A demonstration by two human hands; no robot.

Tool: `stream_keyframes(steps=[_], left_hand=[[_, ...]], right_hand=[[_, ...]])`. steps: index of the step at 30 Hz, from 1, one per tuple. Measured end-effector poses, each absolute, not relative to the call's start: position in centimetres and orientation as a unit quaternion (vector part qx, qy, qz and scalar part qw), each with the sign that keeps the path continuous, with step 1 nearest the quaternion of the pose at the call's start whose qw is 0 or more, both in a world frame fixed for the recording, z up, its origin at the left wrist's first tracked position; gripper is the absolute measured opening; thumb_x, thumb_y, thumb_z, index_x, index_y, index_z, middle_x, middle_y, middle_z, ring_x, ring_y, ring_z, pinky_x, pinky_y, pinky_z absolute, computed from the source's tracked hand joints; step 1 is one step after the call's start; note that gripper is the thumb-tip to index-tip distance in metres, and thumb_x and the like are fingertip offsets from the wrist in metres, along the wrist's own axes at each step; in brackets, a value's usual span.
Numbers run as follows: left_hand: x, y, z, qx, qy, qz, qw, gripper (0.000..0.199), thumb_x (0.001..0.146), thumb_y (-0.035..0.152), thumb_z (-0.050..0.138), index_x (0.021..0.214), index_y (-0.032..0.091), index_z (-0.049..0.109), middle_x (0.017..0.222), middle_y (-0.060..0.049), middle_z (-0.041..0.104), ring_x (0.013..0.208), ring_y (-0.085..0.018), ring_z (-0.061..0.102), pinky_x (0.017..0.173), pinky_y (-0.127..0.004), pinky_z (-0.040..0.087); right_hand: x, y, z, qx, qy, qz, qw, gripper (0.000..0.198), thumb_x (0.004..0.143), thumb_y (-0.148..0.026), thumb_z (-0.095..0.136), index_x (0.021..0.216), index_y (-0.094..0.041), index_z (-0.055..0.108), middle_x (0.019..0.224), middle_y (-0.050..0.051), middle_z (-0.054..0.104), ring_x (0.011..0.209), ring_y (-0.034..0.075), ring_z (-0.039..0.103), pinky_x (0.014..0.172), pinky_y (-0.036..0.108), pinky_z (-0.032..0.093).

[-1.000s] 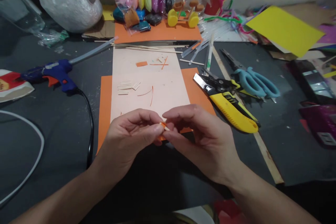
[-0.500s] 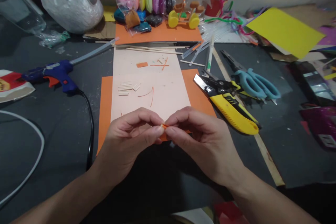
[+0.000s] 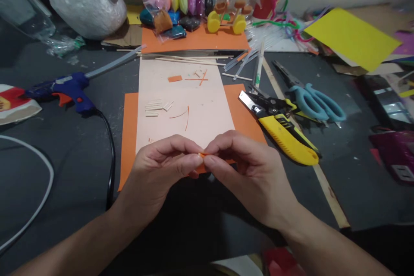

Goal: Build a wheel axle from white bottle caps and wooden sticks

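A tiny orange strip [image 3: 203, 154], perhaps paper, is pinched between both my hands over the near edge of a pale sheet [image 3: 207, 108]. My left hand [image 3: 164, 166] grips one end with thumb and forefinger; my right hand [image 3: 242, 166] grips the other. Fingertips hide most of the strip. On the sheet beyond lie several short cut sticks [image 3: 153, 107], a bent thin orange sliver [image 3: 187, 116], a small orange rectangle [image 3: 175, 78] and crossed orange strips [image 3: 202, 79]. Orange paper [image 3: 131, 125] shows beneath the sheet.
Left is a blue glue gun [image 3: 71, 88] with its black cord. On the right lie a yellow utility knife [image 3: 287, 140], pliers [image 3: 271, 103], blue-handled scissors [image 3: 318, 101] and a long wooden strip [image 3: 330, 198]. Bagged coloured clay [image 3: 177, 2] and a small yellow-wheeled model [image 3: 226, 21] stand behind.
Both hands stay in nearly the same place, still pinching the orange strip, with only a slight shift of the fingertips. Nothing else has visibly moved.
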State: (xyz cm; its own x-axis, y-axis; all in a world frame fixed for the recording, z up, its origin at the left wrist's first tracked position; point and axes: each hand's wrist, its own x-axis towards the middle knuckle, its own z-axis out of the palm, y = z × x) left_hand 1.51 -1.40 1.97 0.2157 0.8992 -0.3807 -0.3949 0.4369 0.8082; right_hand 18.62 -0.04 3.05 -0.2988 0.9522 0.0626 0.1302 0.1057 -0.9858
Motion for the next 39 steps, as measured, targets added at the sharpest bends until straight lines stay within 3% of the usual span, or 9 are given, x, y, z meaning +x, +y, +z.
stream_keyframes(steps=[10, 19, 28, 39], left_hand=[[1.67, -1.46, 1.72, 0.264, 0.402, 0.45, 0.752, 0.005, 0.085, 0.02, 0.076, 0.084, 0.024, 0.079, 0.08, 0.005, 0.076, 0.078, -0.006, 0.071, 0.082, -0.014, 0.058], [1.53, -1.38, 1.9, 0.269, 0.414, 0.453, 0.742, 0.004, 0.086, 0.021, 0.076, 0.085, 0.024, 0.078, 0.08, 0.005, 0.074, 0.08, -0.007, 0.071, 0.084, -0.017, 0.06], [1.93, -1.88, 2.24, 0.336, 0.428, 0.496, 0.677, 0.013, 0.086, 0.013, 0.075, 0.087, 0.026, 0.08, 0.089, 0.007, 0.073, 0.083, -0.005, 0.07, 0.082, -0.01, 0.057], [2.05, -1.79, 1.95, 0.254, 0.404, 0.483, 0.734, 0.01, 0.083, 0.016, 0.079, 0.085, 0.026, 0.079, 0.078, 0.006, 0.076, 0.076, -0.007, 0.073, 0.08, -0.014, 0.059]], right_hand=[[18.38, 0.11, 3.35, -0.474, -0.622, 0.484, 0.393, 0.015, 0.088, -0.012, 0.065, 0.075, -0.018, 0.066, 0.067, -0.005, 0.064, 0.058, 0.005, 0.059, 0.053, 0.01, 0.045], [18.25, 0.16, 3.28, -0.474, -0.593, 0.519, 0.392, 0.008, 0.085, -0.016, 0.07, 0.078, -0.018, 0.067, 0.069, -0.003, 0.065, 0.06, 0.008, 0.06, 0.054, 0.014, 0.048], [18.34, 0.14, 3.34, -0.459, -0.594, 0.515, 0.413, 0.012, 0.086, -0.014, 0.07, 0.075, -0.018, 0.066, 0.067, -0.005, 0.064, 0.059, 0.006, 0.058, 0.054, 0.012, 0.046], [18.29, -0.17, 2.98, -0.436, -0.65, 0.452, 0.428, 0.011, 0.089, -0.012, 0.068, 0.079, -0.018, 0.065, 0.072, -0.004, 0.065, 0.062, 0.006, 0.058, 0.056, 0.015, 0.045]])
